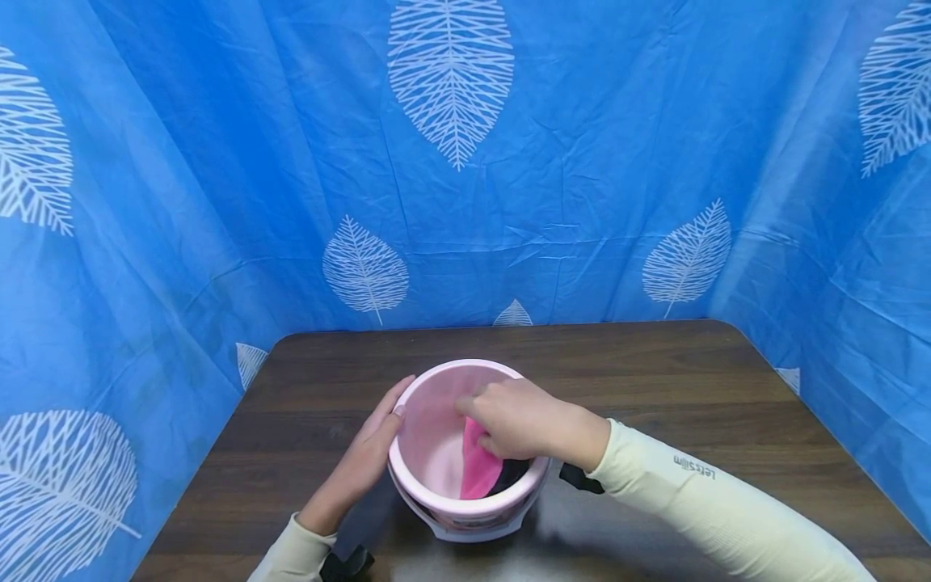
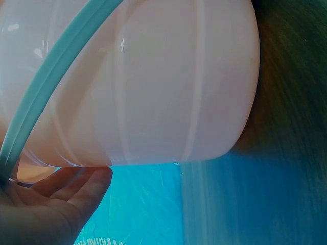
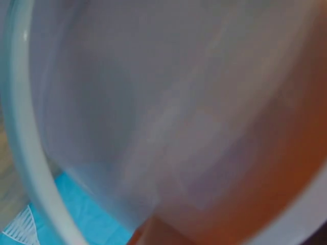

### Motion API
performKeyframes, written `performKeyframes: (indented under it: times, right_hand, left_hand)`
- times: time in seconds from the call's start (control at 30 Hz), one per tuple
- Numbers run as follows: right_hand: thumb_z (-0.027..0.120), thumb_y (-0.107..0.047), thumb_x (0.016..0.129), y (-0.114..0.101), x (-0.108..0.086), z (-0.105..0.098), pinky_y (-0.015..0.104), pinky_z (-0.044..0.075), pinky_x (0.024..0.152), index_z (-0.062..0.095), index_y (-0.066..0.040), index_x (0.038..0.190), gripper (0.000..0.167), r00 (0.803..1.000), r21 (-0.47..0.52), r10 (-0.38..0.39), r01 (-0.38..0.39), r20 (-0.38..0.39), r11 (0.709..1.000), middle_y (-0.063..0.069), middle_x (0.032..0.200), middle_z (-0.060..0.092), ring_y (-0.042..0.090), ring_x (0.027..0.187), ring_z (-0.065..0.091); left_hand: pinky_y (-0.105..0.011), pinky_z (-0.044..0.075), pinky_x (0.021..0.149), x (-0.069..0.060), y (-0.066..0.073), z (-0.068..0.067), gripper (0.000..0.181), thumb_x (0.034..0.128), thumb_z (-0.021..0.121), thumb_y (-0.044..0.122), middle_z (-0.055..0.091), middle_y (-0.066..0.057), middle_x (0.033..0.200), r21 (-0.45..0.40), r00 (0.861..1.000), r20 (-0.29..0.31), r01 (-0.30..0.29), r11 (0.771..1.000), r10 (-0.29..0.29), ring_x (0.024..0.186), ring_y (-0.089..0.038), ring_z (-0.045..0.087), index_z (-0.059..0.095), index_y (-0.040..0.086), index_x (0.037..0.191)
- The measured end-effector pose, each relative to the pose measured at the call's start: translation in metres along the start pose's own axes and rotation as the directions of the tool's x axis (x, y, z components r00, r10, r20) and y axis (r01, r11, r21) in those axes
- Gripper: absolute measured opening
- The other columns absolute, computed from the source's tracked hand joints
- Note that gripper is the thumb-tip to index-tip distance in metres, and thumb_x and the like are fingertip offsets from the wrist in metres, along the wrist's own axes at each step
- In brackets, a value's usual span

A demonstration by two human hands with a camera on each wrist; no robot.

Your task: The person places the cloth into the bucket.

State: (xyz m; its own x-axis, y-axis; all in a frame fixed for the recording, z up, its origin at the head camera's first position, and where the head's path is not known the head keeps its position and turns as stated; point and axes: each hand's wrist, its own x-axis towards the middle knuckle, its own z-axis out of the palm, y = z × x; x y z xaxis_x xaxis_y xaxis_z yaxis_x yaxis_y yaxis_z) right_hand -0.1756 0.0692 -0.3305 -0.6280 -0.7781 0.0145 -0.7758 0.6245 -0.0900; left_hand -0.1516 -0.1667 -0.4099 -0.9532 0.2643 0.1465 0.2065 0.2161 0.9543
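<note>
A pink bucket point(image 1: 434, 428) stands upright on the table, its pale handle point(image 2: 53, 71) hanging down its outer side. My left hand point(image 1: 372, 444) holds the bucket's left rim, thumb at the edge and fingers along the outer wall. Over the bucket's right side, my right hand point(image 1: 512, 416) is curled and pinches a bright pink cloth point(image 1: 480, 469), which hangs down inside. Beside the cloth, near the bottom right of the bucket, lies something black point(image 1: 509, 475); its kind cannot be made out. The right wrist view is blurred, showing mostly bucket wall point(image 3: 153, 102).
The dark wooden table point(image 1: 655, 380) extends around the bucket on all sides. Blue curtains point(image 1: 582, 162) with white leaf prints hang behind it and at both sides. Black straps point(image 1: 580, 477) sit at the wrists.
</note>
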Motion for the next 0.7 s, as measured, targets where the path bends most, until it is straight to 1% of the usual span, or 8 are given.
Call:
performKeyframes:
  times: [0.17,0.47,0.6,0.7]
  right_hand:
    - [0.079,-0.017,0.086,-0.0004,-0.001,0.0005,0.027,0.046,0.06,0.066,-0.014,0.102,0.02,1.0,0.022,-0.003,0.003,0.009,1.0,-0.008,0.068,0.052,0.009,0.062,0.051]
    - [0.079,-0.019,0.086,0.0,-0.0033,-0.0021,0.026,0.046,0.059,0.066,-0.013,0.103,0.022,1.0,0.05,-0.003,0.002,0.003,0.999,-0.009,0.069,0.053,0.008,0.062,0.05]
    - [0.078,-0.021,0.086,0.0006,-0.0047,-0.0046,0.027,0.049,0.061,0.068,-0.013,0.108,0.025,1.0,0.047,-0.009,0.01,-0.03,0.999,-0.007,0.075,0.06,0.009,0.066,0.052]
    - [0.076,-0.023,0.088,0.0013,-0.0068,-0.0063,0.03,0.054,0.066,0.069,-0.014,0.111,0.025,0.998,0.04,-0.015,0.018,-0.067,0.999,-0.005,0.086,0.067,0.01,0.073,0.059]
  left_hand:
    - [-0.056,0.02,0.119,0.0002,-0.0001,-0.0001,0.052,0.1103,0.031,0.019,0.026,-0.015,0.165,-0.001,1.0,0.003,-0.001,1.0,0.001,0.151,-0.035,0.024,0.025,0.007,0.16]
    - [-0.055,0.02,0.119,0.0012,-0.0012,-0.0004,0.052,0.1105,0.031,0.019,0.026,-0.015,0.165,0.002,1.0,0.004,-0.003,1.0,0.003,0.151,-0.035,0.024,0.024,0.006,0.161]
    - [-0.055,0.02,0.119,0.0017,-0.001,-0.0007,0.052,0.1105,0.031,0.019,0.025,-0.016,0.165,0.003,1.0,0.004,-0.001,1.0,0.001,0.151,-0.035,0.024,0.024,0.006,0.161]
    - [-0.055,0.021,0.119,0.0017,-0.0006,-0.0016,0.052,0.1106,0.032,0.02,0.026,-0.016,0.165,0.001,1.0,0.003,0.011,1.0,-0.011,0.151,-0.035,0.024,0.024,0.006,0.161]
